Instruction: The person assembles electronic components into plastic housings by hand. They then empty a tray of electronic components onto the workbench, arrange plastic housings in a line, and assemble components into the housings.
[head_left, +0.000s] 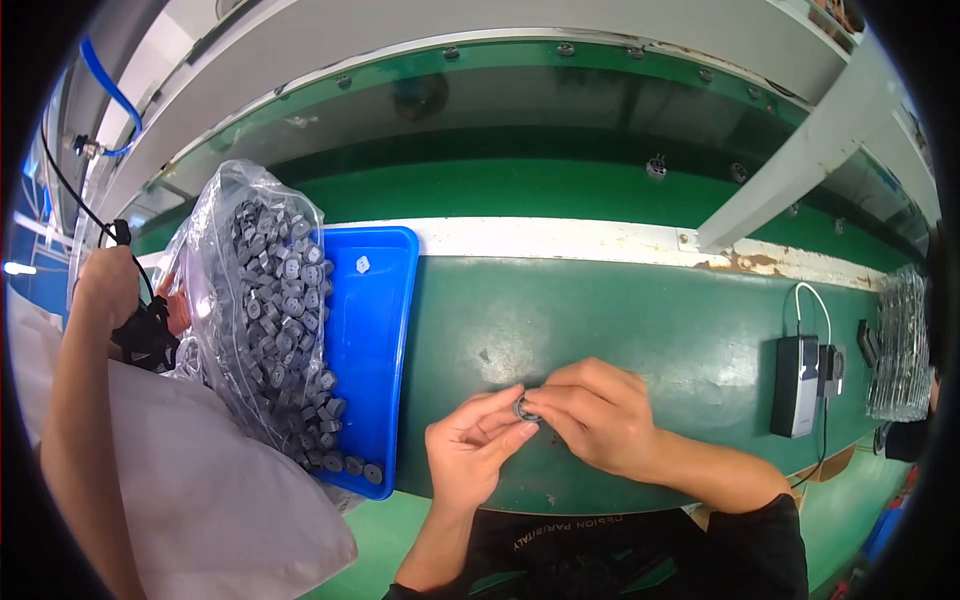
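Note:
Between my two hands, over the front part of the green table [620, 300], is a small round grey part [525, 408]. My left hand [475, 440] pinches it between thumb and fingers from the left. From the right, the fingertips of my right hand [600, 415] close on its near side; whether they hold a second tiny piece is hidden. Left of my hands lies a blue tray [385, 400], and on it a clear plastic bag [215, 270] spills many small grey round parts [290, 310]. One pale piece [363, 264] sits alone in the tray.
A black power adapter [795, 385] with a white cable stands at the right, beside stacked clear plastic trays [900, 345]. Behind the white rail [550, 236] runs a green conveyor belt [500, 185] carrying small parts. A co-worker's arm [85, 400] is at the far left.

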